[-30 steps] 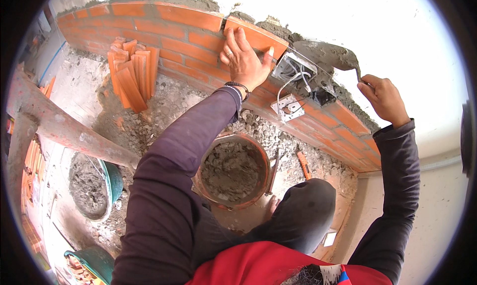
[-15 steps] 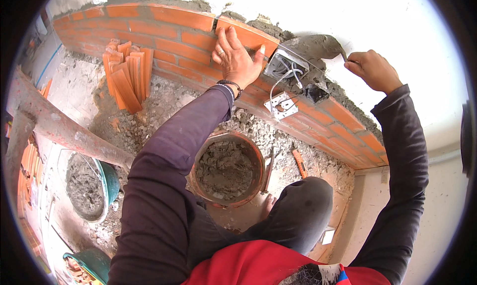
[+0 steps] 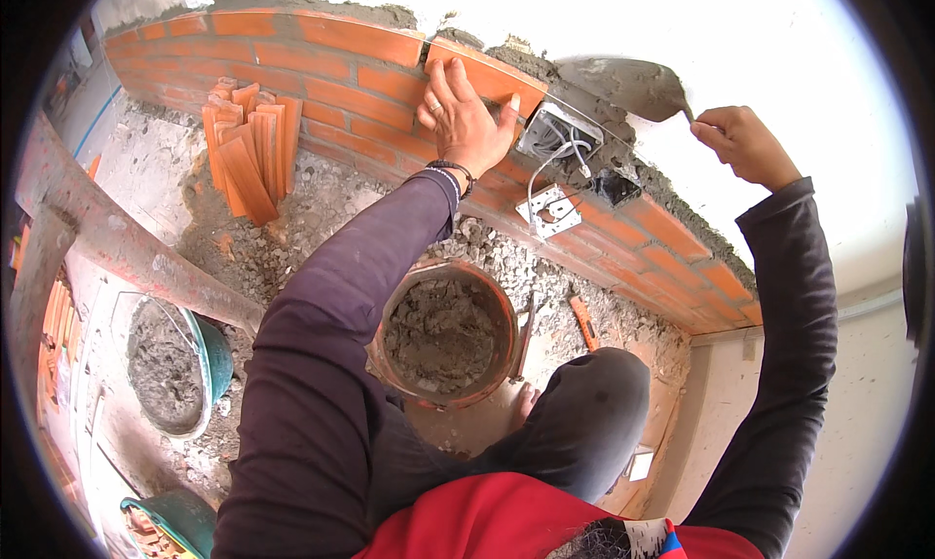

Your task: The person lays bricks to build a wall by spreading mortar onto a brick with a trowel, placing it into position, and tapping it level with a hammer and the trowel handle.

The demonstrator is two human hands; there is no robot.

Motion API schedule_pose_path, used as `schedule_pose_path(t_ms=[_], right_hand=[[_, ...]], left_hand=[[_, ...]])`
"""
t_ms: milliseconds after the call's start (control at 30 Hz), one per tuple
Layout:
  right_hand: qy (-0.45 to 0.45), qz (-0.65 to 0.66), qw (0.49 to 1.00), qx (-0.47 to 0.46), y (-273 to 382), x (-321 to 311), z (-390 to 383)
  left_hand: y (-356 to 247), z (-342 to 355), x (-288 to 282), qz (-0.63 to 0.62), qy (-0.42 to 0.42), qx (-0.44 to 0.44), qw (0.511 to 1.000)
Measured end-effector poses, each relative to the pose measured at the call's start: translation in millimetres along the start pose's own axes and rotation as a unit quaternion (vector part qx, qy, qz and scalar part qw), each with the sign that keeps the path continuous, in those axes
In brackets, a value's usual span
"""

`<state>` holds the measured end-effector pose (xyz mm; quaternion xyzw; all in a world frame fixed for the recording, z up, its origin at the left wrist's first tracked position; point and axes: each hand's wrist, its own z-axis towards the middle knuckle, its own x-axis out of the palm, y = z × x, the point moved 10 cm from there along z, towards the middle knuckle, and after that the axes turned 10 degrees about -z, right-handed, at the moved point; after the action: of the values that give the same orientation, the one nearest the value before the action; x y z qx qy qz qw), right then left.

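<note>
Nearest the camera: the person's red garment and a dark-trousered knee [image 3: 584, 413]. Just beyond the knee, a round orange-brown bucket [image 3: 446, 333] stands on the rubble-covered floor [image 3: 292, 238], filled with grey mortar. A green-rimmed bucket [image 3: 175, 364] of mortar stands to the left, beside a rusty metal beam [image 3: 117, 257]. An orange-handled tool [image 3: 584, 323] lies on the rubble right of the first bucket.

Farther out, a stack of thin orange bricks [image 3: 251, 155] leans against the brick wall [image 3: 321, 77].

Left hand [image 3: 466, 121]: fingers spread, palm flat, pressed on the face of the top-course brick [image 3: 492, 72], with fingertips at its upper edge. This brick sits at the top of the wall, touching the mortar bed beside it.

An electrical box [image 3: 557, 135] with loose white wires is set in the wall just right of the left hand; a small metal plate [image 3: 548, 211] hangs below it.

Right hand [image 3: 745, 142]: closed around the handle of a trowel [image 3: 628, 84]. The trowel blade carries grey mortar and is over the wall top, just right of the brick.
</note>
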<state>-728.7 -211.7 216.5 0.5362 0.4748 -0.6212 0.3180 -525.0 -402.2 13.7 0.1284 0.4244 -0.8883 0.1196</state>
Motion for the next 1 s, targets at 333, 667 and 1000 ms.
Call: schedule_pose_path(t_ms=[333, 667, 1000], right_hand=[[-0.045, 0.001, 0.999, -0.009, 15, -2, 1], [-0.037, 0.115, 0.990, -0.078, 63, 36, -70], [0.034, -0.009, 0.940, -0.338, 171, 176, -103]], left_hand=[[1, 0, 0, -0.009, -0.010, 0.005, 1.000], [16, 4, -20, -0.021, -0.112, 0.111, 0.987], [40, 31, -70, -0.013, -0.187, 0.107, 0.976]])
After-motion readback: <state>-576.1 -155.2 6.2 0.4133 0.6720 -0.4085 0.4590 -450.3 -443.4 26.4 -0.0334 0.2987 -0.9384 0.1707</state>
